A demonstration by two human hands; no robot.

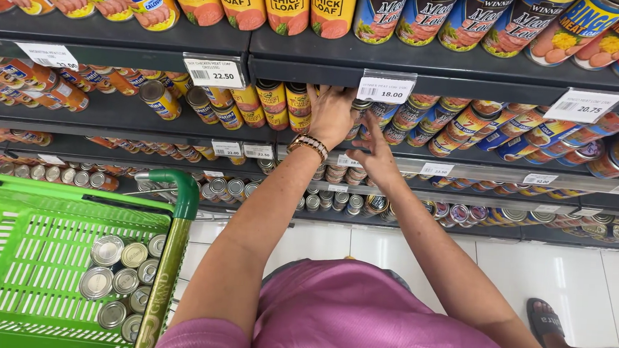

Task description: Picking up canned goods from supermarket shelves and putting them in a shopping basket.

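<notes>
Both hands are reaching into the second shelf (pixel 148 117), just under the middle price tag (pixel 385 90): the left hand (pixel 331 114) is spreading flat against the yellow cans (pixel 285 104), fingers hidden behind the shelf edge, so I cannot tell whether it is gripping one. The right hand (pixel 374 153) is pressing half-curled against the blue cans (pixel 398 126) right beside it, its grip also unclear, while the green basket (pixel 18 249) is sitting down left of that tag, holding more cans

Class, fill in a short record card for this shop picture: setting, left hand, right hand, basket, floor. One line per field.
Setting: shelves stacked with cans
Left hand: reaching into the second shelf among yellow cans, bracelet on the wrist
Right hand: reaching in beside it, by the blue cans; grip hidden
Basket: green basket holding silver-topped cans
Floor: white tiles, a sandalled foot at right
</notes>
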